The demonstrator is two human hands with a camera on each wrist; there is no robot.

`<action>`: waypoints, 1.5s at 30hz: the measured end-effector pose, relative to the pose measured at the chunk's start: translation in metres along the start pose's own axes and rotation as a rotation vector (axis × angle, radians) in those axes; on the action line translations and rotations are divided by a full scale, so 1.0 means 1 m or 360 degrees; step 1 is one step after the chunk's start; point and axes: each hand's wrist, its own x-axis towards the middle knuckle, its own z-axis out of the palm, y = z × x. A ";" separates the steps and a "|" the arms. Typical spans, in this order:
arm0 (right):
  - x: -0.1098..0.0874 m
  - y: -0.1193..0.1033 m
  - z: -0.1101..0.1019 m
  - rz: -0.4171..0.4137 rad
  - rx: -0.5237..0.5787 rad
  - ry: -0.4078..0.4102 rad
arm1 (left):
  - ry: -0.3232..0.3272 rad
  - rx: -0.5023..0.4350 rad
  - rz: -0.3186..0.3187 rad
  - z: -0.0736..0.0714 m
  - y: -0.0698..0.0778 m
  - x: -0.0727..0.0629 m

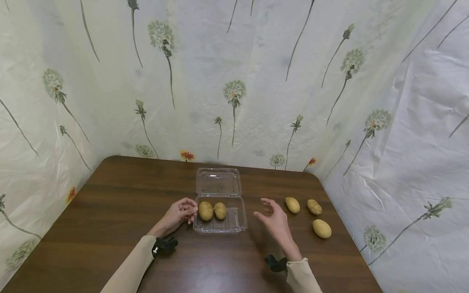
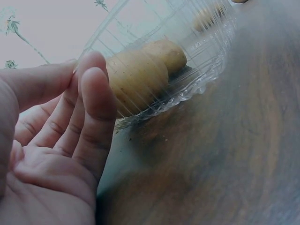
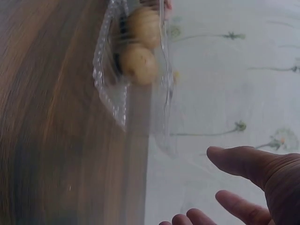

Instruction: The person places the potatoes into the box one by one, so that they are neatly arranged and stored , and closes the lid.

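Right of the clear container (image 1: pixel 237 217), the right hand (image 1: pixel 275 221) is hovering, fingers loosely spread, holding nothing; the left hand (image 1: pixel 178 214) is pinching its left rim. Two potatoes (image 1: pixel 205 211) are sitting inside; three loose potatoes (image 1: pixel 292 205) are lying farther right, nearer the right hand, long axes slanting.

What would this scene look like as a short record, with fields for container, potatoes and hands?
container: clear plastic box, lid open
inside: larger potato on the left, smaller potato beside it
outside: three loose potatoes on the wooden table, right of the box
left hand: pinches the box's left rim
right hand: holds nothing, between box and loose potatoes
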 end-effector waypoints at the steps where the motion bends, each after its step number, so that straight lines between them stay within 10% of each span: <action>1: 0.000 0.002 -0.002 -0.0004 -0.0007 0.0008 | 0.0001 0.0000 -0.0002 0.000 0.000 0.000; 45: -0.021 0.070 -0.089 0.0316 -0.0090 0.0126 | 0.0005 0.0011 -0.0017 0.002 0.002 -0.002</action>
